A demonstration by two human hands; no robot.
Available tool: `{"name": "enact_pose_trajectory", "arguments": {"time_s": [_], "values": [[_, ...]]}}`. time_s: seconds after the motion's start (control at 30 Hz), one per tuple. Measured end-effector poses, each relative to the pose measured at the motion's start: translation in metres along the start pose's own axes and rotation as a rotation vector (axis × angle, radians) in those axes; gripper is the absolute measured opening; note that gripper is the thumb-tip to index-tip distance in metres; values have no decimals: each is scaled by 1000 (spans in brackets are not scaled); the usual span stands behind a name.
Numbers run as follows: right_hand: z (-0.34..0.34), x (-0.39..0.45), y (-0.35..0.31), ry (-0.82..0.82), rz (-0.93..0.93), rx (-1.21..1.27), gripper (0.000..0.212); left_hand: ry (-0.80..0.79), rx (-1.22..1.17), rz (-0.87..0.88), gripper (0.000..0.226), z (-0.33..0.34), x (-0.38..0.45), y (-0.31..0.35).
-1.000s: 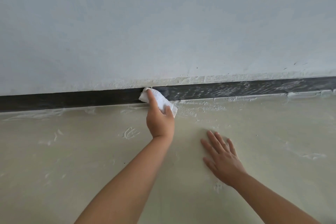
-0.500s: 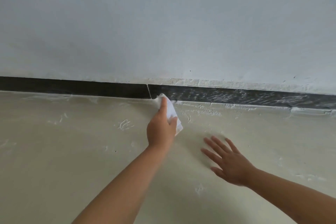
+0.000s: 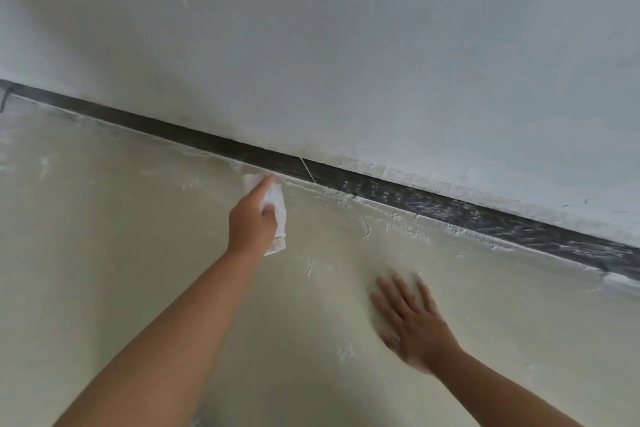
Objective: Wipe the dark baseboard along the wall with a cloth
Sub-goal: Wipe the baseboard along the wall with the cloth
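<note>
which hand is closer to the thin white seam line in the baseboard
Left. The left hand sits just left of the seam; the right hand lies flat on the floor, well below it.

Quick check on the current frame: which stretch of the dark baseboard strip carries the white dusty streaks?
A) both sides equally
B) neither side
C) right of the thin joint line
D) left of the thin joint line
C: on the dark baseboard strip the white smears lie to the right of the thin joint line, while the stretch left of it, where the left hand holds the white cloth, looks plain dark.
</note>
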State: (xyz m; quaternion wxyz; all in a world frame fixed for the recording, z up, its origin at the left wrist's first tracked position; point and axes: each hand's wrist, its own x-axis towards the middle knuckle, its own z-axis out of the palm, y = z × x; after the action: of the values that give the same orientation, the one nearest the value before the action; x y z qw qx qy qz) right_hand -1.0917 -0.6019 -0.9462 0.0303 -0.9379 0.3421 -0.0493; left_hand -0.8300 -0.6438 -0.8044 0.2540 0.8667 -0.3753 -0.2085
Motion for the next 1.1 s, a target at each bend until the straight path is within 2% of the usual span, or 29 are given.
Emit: {"name": "enact_pose_trajectory", "arguments": {"time_s": [0.17, 0.43, 0.5, 0.53, 0.6, 0.67, 0.7, 0.77, 0.9, 1.0, 1.1], "values": [[-11, 2, 13, 12, -32, -12, 56, -68, 27, -30, 54, -15, -20, 8], [-26, 2, 13, -113, -15, 111, 55, -154, -52, -69, 83, -8, -29, 25], [-37, 6, 13, -126, 0, 155, 62, -237, -56, -82, 79, 4, -30, 28], [-43, 8, 13, -80, 23, 181, 69, -310, -53, -78, 73, 10, -30, 30], [-58, 16, 13, 37, 59, 310, 62, -475, -81, -52, 62, 20, -32, 36], [-72, 27, 16, 33, 150, 511, 38, -615, -150, -31, 59, 30, -34, 44], [-79, 32, 20, 8, 250, 586, 34, -671, -178, -16, 58, 35, -34, 48], [-90, 39, 29, -68, 435, 730, 37, -758, -200, 51, 50, 45, -35, 55], [-111, 42, 44, -112, 645, 866, 46, -821, -314, 137, 36, 65, -38, 61], [-115, 39, 45, -161, 809, 1038, 63, -768, -431, 196, 22, 72, -39, 57], [-115, 49, 43, -176, 928, 1230, 82, -732, -555, 177, 25, 71, -33, 47]]}}
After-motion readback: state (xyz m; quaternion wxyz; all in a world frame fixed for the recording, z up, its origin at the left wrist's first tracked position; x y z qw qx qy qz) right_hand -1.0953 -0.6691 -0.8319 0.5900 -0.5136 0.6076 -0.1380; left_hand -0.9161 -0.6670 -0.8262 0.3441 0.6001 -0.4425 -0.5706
